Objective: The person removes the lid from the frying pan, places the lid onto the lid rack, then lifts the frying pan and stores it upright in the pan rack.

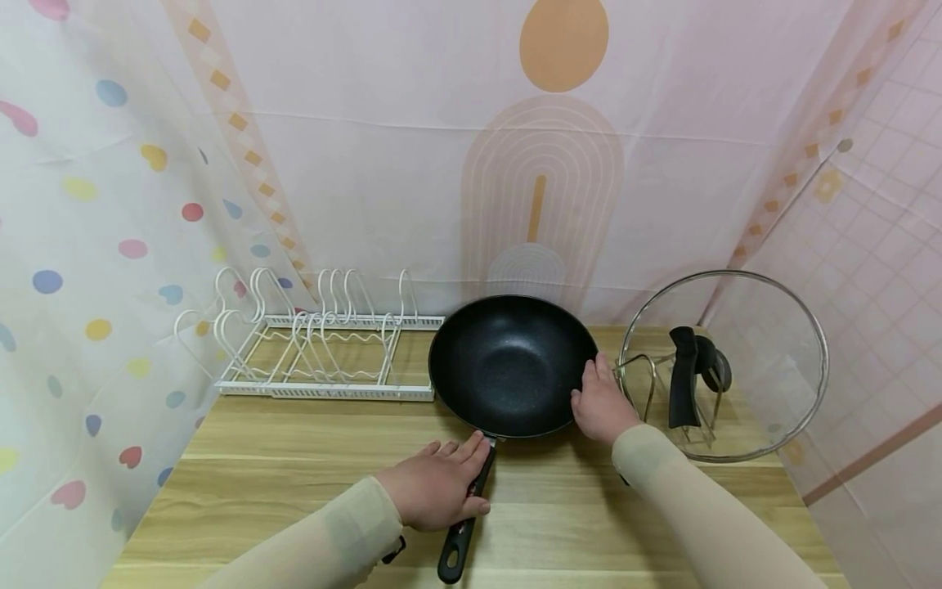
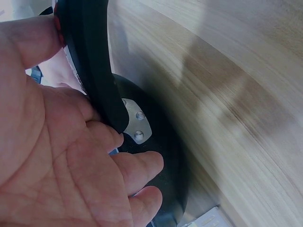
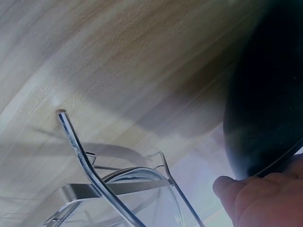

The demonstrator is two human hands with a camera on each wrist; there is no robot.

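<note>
A black wok (image 1: 511, 368) is on the wooden table, its handle (image 1: 459, 540) pointing to the near side. Across the handle rests the left hand (image 1: 434, 484), fingers extended to the handle's joint with the pan and thumb against its side. The left wrist view shows the loosely bent fingers (image 2: 137, 170) beside the handle (image 2: 90, 56) and below the riveted metal bracket (image 2: 138, 124). The right hand (image 1: 605, 405) touches the wok's right rim with extended fingers. In the right wrist view, that hand (image 3: 265, 201) lies against the rim of the wok (image 3: 265, 104), its fingertips partly hidden.
A white wire dish rack (image 1: 331, 393) stands left of the wok. At the right, a glass lid (image 1: 765, 368) with a black knob stands upright in a metal wire holder (image 3: 85, 191). Patterned curtains (image 1: 368, 164) hang behind and at the sides.
</note>
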